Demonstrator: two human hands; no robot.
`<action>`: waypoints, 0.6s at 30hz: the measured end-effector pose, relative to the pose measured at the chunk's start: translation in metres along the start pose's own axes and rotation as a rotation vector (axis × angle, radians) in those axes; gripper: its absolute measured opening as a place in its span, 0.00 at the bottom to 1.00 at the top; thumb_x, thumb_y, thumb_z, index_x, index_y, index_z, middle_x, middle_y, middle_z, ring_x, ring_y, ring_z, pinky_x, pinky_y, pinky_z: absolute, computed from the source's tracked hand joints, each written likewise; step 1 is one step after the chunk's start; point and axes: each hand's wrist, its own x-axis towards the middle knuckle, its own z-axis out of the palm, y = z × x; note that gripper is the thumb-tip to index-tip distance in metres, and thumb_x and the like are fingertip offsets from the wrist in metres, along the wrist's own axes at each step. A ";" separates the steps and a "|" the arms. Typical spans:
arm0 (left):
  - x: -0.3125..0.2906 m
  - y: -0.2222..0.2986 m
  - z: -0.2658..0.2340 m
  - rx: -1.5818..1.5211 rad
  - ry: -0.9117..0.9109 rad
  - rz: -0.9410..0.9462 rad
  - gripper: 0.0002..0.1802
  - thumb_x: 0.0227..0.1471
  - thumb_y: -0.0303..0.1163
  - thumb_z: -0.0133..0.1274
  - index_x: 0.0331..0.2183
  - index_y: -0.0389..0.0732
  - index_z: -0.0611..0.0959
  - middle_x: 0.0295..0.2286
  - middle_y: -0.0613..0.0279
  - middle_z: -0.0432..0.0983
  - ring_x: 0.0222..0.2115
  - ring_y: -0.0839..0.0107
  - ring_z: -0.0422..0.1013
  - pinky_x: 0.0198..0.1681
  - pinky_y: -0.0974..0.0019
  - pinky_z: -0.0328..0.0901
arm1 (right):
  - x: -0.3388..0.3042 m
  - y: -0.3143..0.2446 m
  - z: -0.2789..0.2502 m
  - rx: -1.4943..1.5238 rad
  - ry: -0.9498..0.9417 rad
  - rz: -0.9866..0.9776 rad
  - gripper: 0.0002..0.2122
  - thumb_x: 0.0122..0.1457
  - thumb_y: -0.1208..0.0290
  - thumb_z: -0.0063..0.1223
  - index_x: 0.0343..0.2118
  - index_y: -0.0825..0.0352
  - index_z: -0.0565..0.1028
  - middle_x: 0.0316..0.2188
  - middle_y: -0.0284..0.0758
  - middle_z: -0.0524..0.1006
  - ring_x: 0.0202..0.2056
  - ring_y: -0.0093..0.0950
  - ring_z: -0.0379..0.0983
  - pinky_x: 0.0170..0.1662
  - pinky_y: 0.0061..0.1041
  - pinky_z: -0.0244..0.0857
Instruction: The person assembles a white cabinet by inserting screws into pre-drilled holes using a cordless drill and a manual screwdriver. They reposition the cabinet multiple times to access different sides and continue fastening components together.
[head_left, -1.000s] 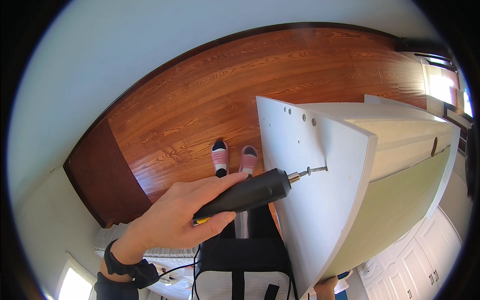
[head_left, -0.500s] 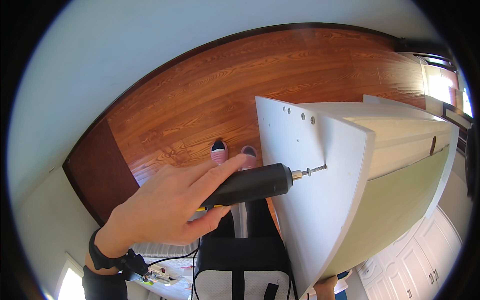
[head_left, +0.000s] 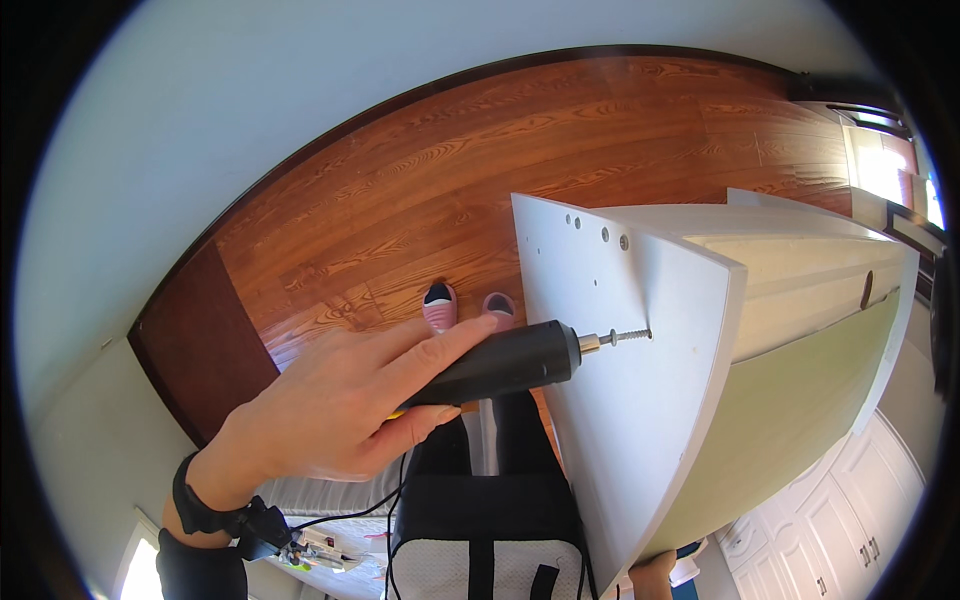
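1. Screwdriver (head_left: 505,364) lies within the left hand's (head_left: 335,400) fingers, which wrap it, index along the far side, thumb on the near; its bit meets a screw (head_left: 630,336) at the white panel (head_left: 630,430).
2. The left hand extends from lower left, back upward.
3. The right hand (head_left: 654,578) touches the panel's lower edge; its grip cannot be told.

Floor (head_left: 420,190): reddish-brown wooden planks, grain visible, glossy. On it: one pair of pink shoes (head_left: 440,314), worn, side by side; to their right, one white cabinet (head_left: 620,420), its footing hidden.
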 end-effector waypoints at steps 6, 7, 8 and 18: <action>0.003 -0.001 -0.001 -0.034 -0.015 -0.027 0.38 0.49 0.29 0.58 0.61 0.41 0.65 0.33 0.52 0.73 0.20 0.55 0.70 0.22 0.59 0.64 | 0.001 0.002 0.001 0.040 0.120 -0.009 0.24 0.62 0.50 0.40 0.55 0.61 0.71 0.55 0.34 0.71 0.54 0.38 0.68 0.55 0.44 0.65; 0.003 -0.001 -0.002 -0.032 -0.013 -0.009 0.39 0.49 0.29 0.58 0.61 0.41 0.65 0.33 0.52 0.73 0.21 0.55 0.70 0.22 0.59 0.64 | 0.001 0.003 0.001 0.004 0.119 -0.014 0.24 0.62 0.51 0.40 0.55 0.61 0.70 0.54 0.34 0.72 0.54 0.38 0.68 0.55 0.44 0.65; 0.003 -0.001 -0.003 -0.037 -0.022 -0.013 0.39 0.49 0.29 0.58 0.61 0.41 0.64 0.34 0.52 0.73 0.21 0.54 0.70 0.22 0.59 0.64 | 0.001 0.003 0.001 0.007 0.136 -0.015 0.24 0.62 0.51 0.41 0.55 0.62 0.70 0.54 0.35 0.72 0.54 0.38 0.69 0.54 0.44 0.66; 0.008 -0.001 -0.004 -0.067 -0.022 -0.023 0.40 0.49 0.28 0.57 0.62 0.42 0.63 0.33 0.52 0.72 0.20 0.56 0.69 0.23 0.59 0.64 | 0.011 0.004 -0.005 0.033 0.095 -0.122 0.22 0.63 0.55 0.40 0.54 0.63 0.71 0.53 0.35 0.73 0.52 0.38 0.70 0.53 0.43 0.67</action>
